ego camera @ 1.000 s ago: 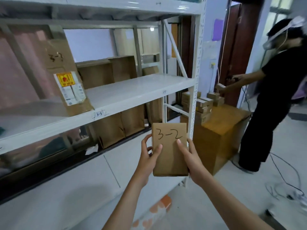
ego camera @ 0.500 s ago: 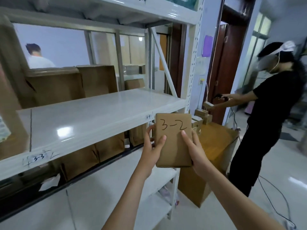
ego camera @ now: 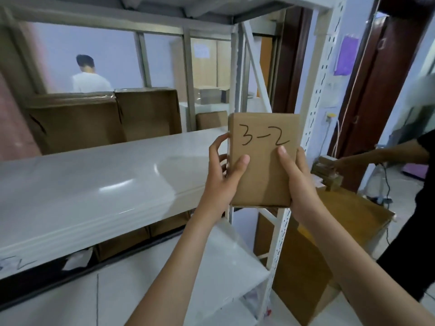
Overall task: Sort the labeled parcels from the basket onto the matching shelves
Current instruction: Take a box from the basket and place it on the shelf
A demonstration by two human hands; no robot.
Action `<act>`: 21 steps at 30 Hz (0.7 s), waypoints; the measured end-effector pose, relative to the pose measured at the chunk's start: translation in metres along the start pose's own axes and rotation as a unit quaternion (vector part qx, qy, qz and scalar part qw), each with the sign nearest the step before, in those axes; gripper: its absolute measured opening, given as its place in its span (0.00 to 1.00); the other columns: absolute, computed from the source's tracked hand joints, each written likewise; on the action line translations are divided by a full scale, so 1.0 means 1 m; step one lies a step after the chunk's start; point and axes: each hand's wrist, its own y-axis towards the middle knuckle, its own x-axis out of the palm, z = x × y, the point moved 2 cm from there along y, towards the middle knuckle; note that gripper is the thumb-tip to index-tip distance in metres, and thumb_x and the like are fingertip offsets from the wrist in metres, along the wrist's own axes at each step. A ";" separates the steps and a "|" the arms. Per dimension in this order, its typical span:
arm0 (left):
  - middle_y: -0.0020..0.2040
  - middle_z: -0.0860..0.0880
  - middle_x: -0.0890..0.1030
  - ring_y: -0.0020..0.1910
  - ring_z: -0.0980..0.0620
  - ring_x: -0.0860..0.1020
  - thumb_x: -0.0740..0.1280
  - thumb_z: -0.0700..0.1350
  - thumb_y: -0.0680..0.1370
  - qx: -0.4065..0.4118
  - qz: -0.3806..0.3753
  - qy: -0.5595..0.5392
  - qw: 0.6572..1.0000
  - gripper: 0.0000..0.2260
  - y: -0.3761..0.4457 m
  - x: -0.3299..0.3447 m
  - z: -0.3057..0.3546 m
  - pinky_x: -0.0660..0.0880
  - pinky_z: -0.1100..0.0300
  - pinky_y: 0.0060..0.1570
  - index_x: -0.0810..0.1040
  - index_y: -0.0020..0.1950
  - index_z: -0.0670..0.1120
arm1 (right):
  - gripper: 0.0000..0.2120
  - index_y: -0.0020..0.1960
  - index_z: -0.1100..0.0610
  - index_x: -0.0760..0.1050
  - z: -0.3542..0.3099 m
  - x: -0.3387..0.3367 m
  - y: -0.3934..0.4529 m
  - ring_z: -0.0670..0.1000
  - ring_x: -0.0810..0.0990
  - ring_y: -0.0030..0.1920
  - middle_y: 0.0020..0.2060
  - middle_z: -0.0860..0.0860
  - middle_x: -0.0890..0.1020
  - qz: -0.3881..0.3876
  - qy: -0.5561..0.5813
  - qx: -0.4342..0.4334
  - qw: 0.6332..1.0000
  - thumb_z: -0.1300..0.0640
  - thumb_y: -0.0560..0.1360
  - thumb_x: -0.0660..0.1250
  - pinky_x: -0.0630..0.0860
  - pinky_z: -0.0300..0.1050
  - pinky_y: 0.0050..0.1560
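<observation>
Right now both hands hold one small cardboard parcel (ego camera: 262, 161) upright, its face marked "3-2" turned to the camera. The left hand (ego camera: 222, 175) grips the parcel's left edge, thumb lying across the front and fingers (ego camera: 217, 143) curled round the side. The right hand (ego camera: 299, 182) grips the right edge and lower corner, thumb on the front just under the writing. The parcel is clear of any surface, level with the right end of a white shelf (ego camera: 94, 184) that stretches away to the left of the fingers. Behind that shelf, beyond the fingers, stand large brown boxes (ego camera: 106, 118). To the right of the fingers a white shelf post (ego camera: 322, 90) rises, and further right a person in black (ego camera: 414, 208) reaches over small stacked boxes (ego camera: 328, 170) on a wooden cabinet (ego camera: 329, 231).
</observation>
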 end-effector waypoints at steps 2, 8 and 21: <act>0.65 0.58 0.74 0.59 0.57 0.78 0.66 0.62 0.75 0.015 0.035 0.015 0.999 0.27 0.006 -0.005 0.007 0.82 0.58 0.51 0.59 0.70 0.68 | 0.24 0.71 0.37 0.66 -0.004 0.010 0.015 0.46 0.82 0.57 0.59 0.41 0.81 -0.035 0.016 -0.011 0.999 0.39 0.77 0.66 0.80 0.53 0.57; 0.59 0.63 0.75 0.53 0.69 0.78 0.66 0.56 0.78 0.041 0.167 0.078 0.982 0.25 0.002 -0.040 0.035 0.79 0.67 0.47 0.60 0.72 0.65 | 0.27 0.72 0.38 0.66 -0.011 0.064 0.043 0.44 0.82 0.59 0.59 0.39 0.82 -0.175 0.063 -0.026 0.982 0.37 0.75 0.68 0.78 0.56 0.64; 0.63 0.60 0.75 0.59 0.67 0.77 0.66 0.52 0.80 0.052 0.381 0.224 0.895 0.26 -0.136 -0.141 0.102 0.77 0.68 0.50 0.60 0.74 0.63 | 0.29 0.73 0.38 0.64 -0.016 0.204 -0.067 0.45 0.80 0.59 0.62 0.42 0.78 -0.389 0.155 0.013 0.908 0.36 0.74 0.64 0.77 0.43 0.50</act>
